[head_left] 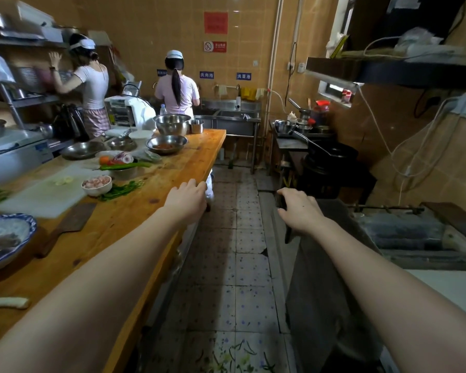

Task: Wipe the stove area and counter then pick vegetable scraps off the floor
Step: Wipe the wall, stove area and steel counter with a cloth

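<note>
Tiled floor (pixel 234 238) runs up the middle of the frame between the wooden counter (pixel 135 211) on the left and the stove (pixel 404 232) on the right. Green scraps (pixel 237 356) lie on the floor at bottom centre. The left hand (pixel 186 200) rests released on the counter's edge. The right hand (pixel 299 211), fingers loosely bent and grasping nothing, rests at the stove's front edge.

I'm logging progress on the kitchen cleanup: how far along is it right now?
Nothing looks finished. Neither hand holds a cloth: the left hand rests on the edge of the wooden counter, the right hand on the front edge of the stove. Bowls, a cutting board and greens crowd the counter. Green scraps lie on the floor, not yet picked up.
</note>
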Demonstrator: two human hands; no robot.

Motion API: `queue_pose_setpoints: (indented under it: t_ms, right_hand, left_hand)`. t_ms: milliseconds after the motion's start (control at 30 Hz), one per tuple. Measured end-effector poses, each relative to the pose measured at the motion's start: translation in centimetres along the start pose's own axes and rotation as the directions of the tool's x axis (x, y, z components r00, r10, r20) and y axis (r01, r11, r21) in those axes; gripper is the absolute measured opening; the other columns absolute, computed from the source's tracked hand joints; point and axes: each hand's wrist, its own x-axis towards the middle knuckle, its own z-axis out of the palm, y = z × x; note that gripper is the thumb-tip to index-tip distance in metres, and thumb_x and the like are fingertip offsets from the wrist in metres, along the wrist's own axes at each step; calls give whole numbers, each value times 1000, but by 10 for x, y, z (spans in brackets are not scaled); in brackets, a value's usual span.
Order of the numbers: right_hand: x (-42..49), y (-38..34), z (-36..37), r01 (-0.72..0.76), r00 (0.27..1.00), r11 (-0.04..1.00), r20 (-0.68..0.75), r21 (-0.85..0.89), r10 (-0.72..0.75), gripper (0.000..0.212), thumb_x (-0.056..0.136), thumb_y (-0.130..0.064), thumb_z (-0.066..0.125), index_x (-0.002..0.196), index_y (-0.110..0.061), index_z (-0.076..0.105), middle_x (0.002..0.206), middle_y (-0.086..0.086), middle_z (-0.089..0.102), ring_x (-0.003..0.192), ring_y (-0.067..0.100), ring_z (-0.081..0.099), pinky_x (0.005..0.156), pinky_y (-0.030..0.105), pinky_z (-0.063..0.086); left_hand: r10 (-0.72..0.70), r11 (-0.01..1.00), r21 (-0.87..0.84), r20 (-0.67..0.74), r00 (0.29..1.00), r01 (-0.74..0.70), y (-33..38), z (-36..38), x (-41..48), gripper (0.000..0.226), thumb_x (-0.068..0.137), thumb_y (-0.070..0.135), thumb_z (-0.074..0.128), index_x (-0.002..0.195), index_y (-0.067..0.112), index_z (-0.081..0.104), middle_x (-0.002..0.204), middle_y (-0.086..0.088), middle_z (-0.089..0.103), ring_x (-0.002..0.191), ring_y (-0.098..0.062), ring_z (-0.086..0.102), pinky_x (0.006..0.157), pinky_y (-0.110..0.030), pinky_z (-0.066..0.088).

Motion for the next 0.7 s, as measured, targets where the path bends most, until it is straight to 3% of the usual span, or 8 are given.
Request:
queue_pose_setpoints:
  t_ms: [200, 333, 700]
  right_hand:
    - [98, 1, 2, 26, 1000, 1000, 7, -11, -26, 51, 94, -23, 49, 142, -19, 34, 145, 5, 41, 130, 25, 40, 108, 43, 32]
    - [152, 8, 3, 28, 999, 999, -36, 15, -27, 49, 93, -24, 50, 140, -19, 37, 141, 6, 45, 127, 26, 42, 106, 43, 34]
    - [303, 67, 26, -62, 997, 998, -44, -25, 61, 46, 90, -27, 53, 135, -21, 43, 130, 6, 55, 120, 28, 50, 96, 40, 39]
  left_hand:
    - [-42, 999, 20, 7, 999, 42, -26, 8, 94, 40, 95, 32, 52, 131, 18, 40, 126, -8, 48, 117, -28, 49, 92, -40, 43]
    - [-7, 1000, -12, -50, 999, 7, -30, 17, 159, 35, 97, 28, 44, 130, 17, 42, 125, -9, 49, 116, -29, 50, 89, -40, 43]
    - [62, 995, -73, -38, 997, -65, -26, 62, 326, 39, 98, 28, 44, 135, 17, 39, 129, -9, 48, 118, -29, 49, 94, -41, 42]
